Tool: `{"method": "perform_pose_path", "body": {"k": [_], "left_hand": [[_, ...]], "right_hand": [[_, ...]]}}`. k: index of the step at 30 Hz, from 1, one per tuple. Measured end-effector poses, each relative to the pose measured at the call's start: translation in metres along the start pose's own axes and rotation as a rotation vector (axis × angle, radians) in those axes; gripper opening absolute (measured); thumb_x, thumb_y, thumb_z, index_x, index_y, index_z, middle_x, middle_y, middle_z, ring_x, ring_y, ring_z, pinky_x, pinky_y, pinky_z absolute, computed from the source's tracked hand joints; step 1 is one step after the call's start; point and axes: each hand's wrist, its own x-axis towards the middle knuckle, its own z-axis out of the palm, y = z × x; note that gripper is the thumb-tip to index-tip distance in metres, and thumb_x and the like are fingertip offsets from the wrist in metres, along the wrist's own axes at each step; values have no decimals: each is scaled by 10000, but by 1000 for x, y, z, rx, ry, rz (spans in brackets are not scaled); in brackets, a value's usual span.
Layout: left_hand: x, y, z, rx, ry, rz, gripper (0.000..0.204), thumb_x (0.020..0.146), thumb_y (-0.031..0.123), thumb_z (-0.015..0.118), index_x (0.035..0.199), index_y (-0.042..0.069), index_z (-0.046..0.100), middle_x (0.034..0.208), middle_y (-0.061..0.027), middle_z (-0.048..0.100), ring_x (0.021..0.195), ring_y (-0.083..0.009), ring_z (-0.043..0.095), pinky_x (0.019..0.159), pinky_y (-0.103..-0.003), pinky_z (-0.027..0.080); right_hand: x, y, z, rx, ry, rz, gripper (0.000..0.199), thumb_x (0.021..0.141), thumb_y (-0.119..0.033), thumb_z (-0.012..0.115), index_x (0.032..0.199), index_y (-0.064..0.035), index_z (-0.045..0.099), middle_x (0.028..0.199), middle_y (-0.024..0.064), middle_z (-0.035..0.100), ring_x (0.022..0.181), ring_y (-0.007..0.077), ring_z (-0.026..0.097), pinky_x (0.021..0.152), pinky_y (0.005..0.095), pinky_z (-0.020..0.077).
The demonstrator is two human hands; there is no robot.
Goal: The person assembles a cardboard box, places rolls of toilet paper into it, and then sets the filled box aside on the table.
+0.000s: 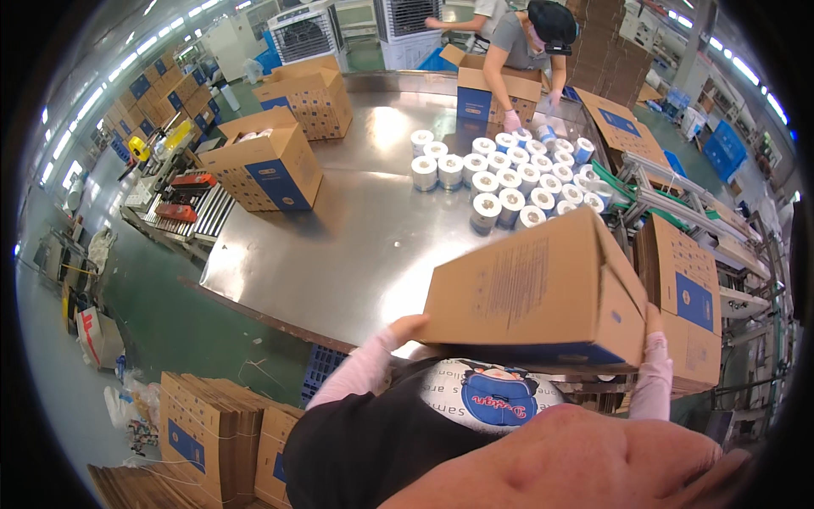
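Corrugated carton [517, 284] is tilted over the near edge of the steel tabletop [339, 246], near the white-and-blue rolls [485, 208]. Left hand [409, 327] and right hand [654, 321] clamp opposite ends. Probably light if empty, stiff-walled, barely slippery; grip both ends. Brown, faintly printed, blue along the lower side.

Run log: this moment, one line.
left hand: holding cardboard carton, left side | right hand: its right side | metal table: blue-white rolls grouped | co-worker's hand: at rolls

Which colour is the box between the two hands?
The box is brown, partly dark blue; head view.
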Motion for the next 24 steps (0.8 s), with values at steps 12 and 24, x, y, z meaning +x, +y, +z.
{"method": "perform_pose_path", "body": {"k": [12,24], "left_hand": [[-122,309,164,1232,1,478,387,911,271,537,1144,-31,604,1090,-186,665,1008,-256,621,890,-331,461],[12,139,261,1681,-322,202,472,786,301,522,1053,-82,591,949,-292,652,917,-427,629,865,-446,483]], "right_hand": [[-96,-133,272,145,-203,-169,356,901,-339,575,1166,-112,644,1017,-11,645,772,109,545,651,207,390],[-241,-486,154,666,-1361,-1212,91,886,-103,578,895,-25,622,619,72,584,479,169,526,476,267,395]]}}
